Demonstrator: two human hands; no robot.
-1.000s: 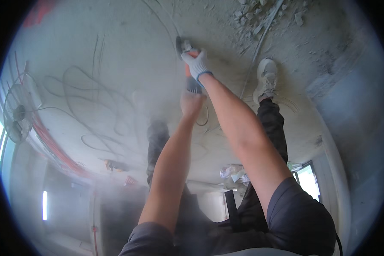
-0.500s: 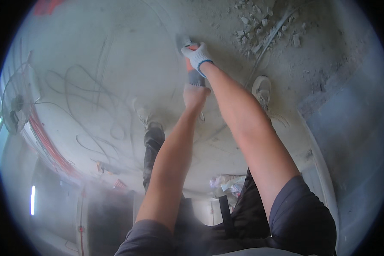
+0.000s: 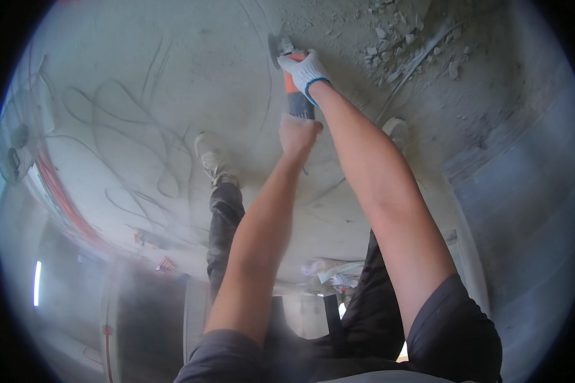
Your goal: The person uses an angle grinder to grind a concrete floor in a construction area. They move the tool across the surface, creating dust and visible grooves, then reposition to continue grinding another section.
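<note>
Since 1.0 s ago, the angle grinder (image 3: 294, 90) has been shifted slightly higher in the view; the right shoe (image 3: 396, 130) has been partly covered by the right forearm (image 3: 380, 185), and the left shoe (image 3: 211, 155), earlier veiled by dust, has been laid bare.

Most of the scene is taken up by a grey concrete floor (image 3: 217, 70), over which the grinder is held, ahead of the 2 shoes and between them from side to side. At the far left, a caged fan (image 3: 20, 153) is seen beside a bundle of red conduits (image 3: 64, 198). Broken rubble (image 3: 396, 48) is scattered to the right of the grinder, apart from it. Pale plastic bags (image 3: 332, 273) are heaped lower in the view.

The grinder is clamped in 2 hands: its dark rear end is gripped by the left hand (image 3: 300, 133), while its orange front is wrapped by the right hand (image 3: 303, 69), covered by a white knit glove with a blue cuff. At the metal head's left side, the dark disc (image 3: 274, 51) is set on edge; because of blur, whether the floor is touched cannot be told.
</note>
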